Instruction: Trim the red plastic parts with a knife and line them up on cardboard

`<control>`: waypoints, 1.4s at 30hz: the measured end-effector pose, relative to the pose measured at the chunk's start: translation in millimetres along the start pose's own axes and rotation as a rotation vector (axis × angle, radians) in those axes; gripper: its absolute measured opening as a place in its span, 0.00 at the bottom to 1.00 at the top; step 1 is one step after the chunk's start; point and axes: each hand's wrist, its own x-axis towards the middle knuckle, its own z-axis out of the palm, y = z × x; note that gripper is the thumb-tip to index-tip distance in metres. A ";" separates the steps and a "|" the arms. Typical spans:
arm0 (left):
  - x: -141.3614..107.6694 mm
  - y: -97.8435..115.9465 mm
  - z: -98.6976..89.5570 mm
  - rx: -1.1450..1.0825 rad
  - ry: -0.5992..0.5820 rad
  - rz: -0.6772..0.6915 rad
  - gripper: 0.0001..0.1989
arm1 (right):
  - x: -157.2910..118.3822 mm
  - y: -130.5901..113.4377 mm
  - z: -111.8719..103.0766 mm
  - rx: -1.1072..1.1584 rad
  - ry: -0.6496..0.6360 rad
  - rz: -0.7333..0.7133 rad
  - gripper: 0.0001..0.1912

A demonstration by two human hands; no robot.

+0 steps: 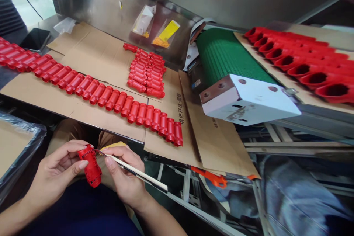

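Over my lap, my left hand (62,167) grips a red plastic part (92,171) between thumb and fingers, its detailed side with dark openings facing up. My right hand (125,171) pinches a thin tool (141,174) with a pale, stick-like handle, and its slender tip touches the upper end of the red part. A bit of yellow material (114,145) shows behind my right fingers. Beyond my hands, a long row of similar red parts (120,102) lies side by side on flattened cardboard (72,108).
Smaller red pieces (146,70) are stacked behind the row. A green conveyor belt (226,55) with a white metal bracket (249,99) stands right, near red hollow parts (318,77). Also visible: a phone (35,39), bags (167,33), orange scissors handles (218,180), a lined box (13,143).
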 end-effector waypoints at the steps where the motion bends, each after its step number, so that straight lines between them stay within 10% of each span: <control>1: 0.4 -0.2 -0.5 0.006 0.000 0.004 0.12 | 0.1 0.1 0.2 -0.008 0.002 -0.005 0.07; 23: 2.9 -17.8 -10.9 0.089 -0.021 0.184 0.09 | 11.8 -2.5 -6.8 -0.075 -0.088 -0.001 0.08; 30: 5.7 -22.8 -16.6 0.326 -0.174 0.526 0.16 | 19.3 -3.1 -1.5 -0.183 -0.270 0.032 0.08; 42: 14.3 -18.6 -13.2 -0.063 -0.083 0.076 0.10 | 28.6 -3.4 -32.3 -0.039 -0.450 0.003 0.07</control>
